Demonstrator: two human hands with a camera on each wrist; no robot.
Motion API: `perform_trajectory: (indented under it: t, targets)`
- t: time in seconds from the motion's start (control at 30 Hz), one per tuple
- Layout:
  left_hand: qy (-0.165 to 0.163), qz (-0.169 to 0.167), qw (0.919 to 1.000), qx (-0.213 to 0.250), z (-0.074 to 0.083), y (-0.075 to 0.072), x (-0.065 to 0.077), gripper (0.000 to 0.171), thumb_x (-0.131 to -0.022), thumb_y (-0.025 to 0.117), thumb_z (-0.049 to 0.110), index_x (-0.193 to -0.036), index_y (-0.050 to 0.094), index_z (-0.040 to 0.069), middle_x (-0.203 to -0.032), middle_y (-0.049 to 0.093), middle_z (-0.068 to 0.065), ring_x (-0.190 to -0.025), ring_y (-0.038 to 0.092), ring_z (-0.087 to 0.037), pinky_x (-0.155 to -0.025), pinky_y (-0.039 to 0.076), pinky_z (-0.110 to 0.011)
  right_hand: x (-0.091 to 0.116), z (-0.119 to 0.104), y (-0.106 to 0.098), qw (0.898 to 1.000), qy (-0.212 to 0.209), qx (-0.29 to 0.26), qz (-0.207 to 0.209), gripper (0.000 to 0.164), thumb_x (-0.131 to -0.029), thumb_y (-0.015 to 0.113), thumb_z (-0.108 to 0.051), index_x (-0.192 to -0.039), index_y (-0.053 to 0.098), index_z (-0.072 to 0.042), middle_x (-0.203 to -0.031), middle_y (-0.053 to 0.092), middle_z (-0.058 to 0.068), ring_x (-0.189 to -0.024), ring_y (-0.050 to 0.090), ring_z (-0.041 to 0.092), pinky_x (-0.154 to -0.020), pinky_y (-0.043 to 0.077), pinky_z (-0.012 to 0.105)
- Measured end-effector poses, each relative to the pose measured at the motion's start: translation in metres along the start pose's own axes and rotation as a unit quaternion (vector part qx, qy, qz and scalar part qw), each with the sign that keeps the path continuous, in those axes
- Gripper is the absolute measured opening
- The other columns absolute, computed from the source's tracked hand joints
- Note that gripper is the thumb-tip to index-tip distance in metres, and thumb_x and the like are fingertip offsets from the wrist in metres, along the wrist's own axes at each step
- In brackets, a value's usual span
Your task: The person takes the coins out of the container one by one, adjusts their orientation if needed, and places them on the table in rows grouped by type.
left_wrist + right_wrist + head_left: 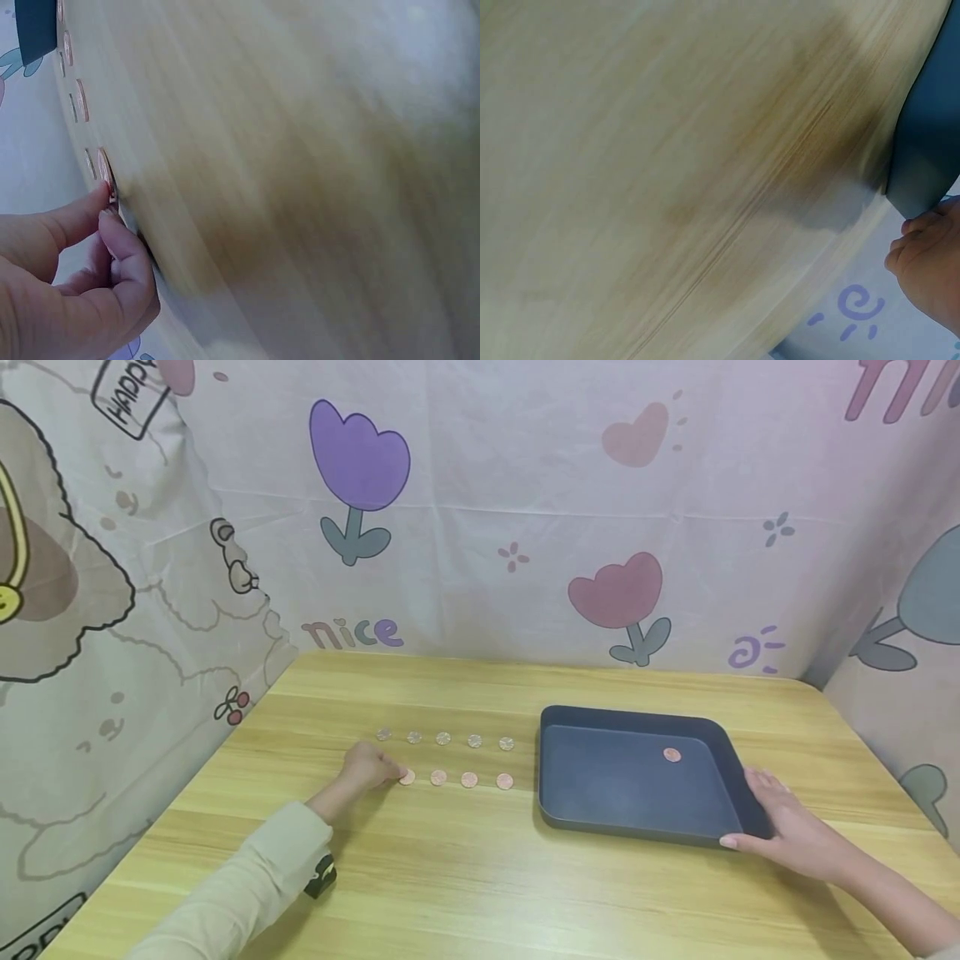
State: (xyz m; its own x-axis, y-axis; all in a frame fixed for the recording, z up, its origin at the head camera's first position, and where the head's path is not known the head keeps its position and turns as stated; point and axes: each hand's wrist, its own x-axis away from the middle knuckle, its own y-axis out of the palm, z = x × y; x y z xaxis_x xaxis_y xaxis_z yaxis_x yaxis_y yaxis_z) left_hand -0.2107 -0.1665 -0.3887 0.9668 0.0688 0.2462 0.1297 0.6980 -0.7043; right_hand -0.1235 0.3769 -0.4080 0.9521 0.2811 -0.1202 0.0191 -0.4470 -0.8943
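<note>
My left hand is at the left end of the front row of copper-coloured coins. Its thumb and forefinger pinch the edge of the end coin, which lies at the table surface; the left wrist view shows the fingertips meeting there. Three more copper coins, one of them this middle coin, continue the row rightward. With its thumb at the front and its fingers along the right wall, my right hand grips the near right corner of a dark rectangular baking tray. Inside the tray lies one copper coin.
Behind the copper row runs a row of several silvery coins. The tray stands to the right of both rows on the wooden table. Printed cloth hangs along the table's back and sides.
</note>
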Motion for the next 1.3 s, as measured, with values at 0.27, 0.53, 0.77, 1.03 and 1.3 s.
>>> perform_trajectory:
  t: [0.27,0.53,0.77,1.03,1.3]
  targets:
    - [0.022,0.018,0.9992,-0.027,0.007,-0.005,0.004,0.017,-0.079,0.071,0.011,-0.074,0.067,-0.005,-0.101,0.067,-0.024,-0.067,0.06,-0.017,-0.063,0.053,-0.026,0.0,0.0,0.0,1.0,0.005,0.0,-0.003,0.101,-0.077,0.072,-0.032,-0.139,0.011,0.018,-0.139,0.017,0.045,-0.132,0.005,0.058,-0.111,-0.009,0.055]
    - [0.092,0.059,0.9928,0.049,0.027,0.001,0.003,0.021,-0.086,0.064,0.016,-0.094,0.067,-0.004,-0.097,0.068,-0.02,-0.081,0.063,-0.025,-0.071,0.054,-0.031,0.0,0.001,0.0,1.0,0.005,-0.004,-0.004,0.101,-0.077,0.072,-0.032,-0.14,0.01,0.017,-0.14,0.017,0.044,-0.132,0.005,0.058,-0.111,-0.007,0.057]
    - [0.108,0.008,0.9849,0.135,0.056,0.023,0.011,0.022,-0.087,0.063,0.017,-0.101,0.064,-0.001,-0.101,0.066,-0.015,-0.09,0.061,-0.024,-0.079,0.054,-0.031,0.0,0.0,0.0,1.0,0.004,0.002,0.0,0.101,-0.077,0.073,-0.033,-0.14,0.012,0.017,-0.139,0.018,0.044,-0.132,0.006,0.058,-0.112,-0.008,0.055]
    - [0.147,-0.01,0.9694,0.196,0.093,0.052,0.02,0.02,-0.084,0.067,0.012,-0.1,0.065,0.0,-0.098,0.068,-0.014,-0.083,0.063,-0.016,-0.076,0.055,-0.03,0.002,0.0,-0.001,1.0,0.007,0.0,0.0,0.1,-0.077,0.072,-0.032,-0.14,0.012,0.018,-0.14,0.018,0.044,-0.132,0.006,0.058,-0.112,-0.009,0.054]
    - [0.191,-0.028,0.9613,0.197,0.129,0.083,0.026,0.02,-0.082,0.069,0.014,-0.097,0.068,-0.001,-0.095,0.07,-0.015,-0.08,0.064,-0.016,-0.073,0.053,-0.024,0.001,-0.002,-0.001,1.0,0.005,-0.006,0.003,0.1,-0.077,0.073,-0.032,-0.139,0.013,0.018,-0.139,0.018,0.044,-0.133,0.005,0.058,-0.112,-0.008,0.055]
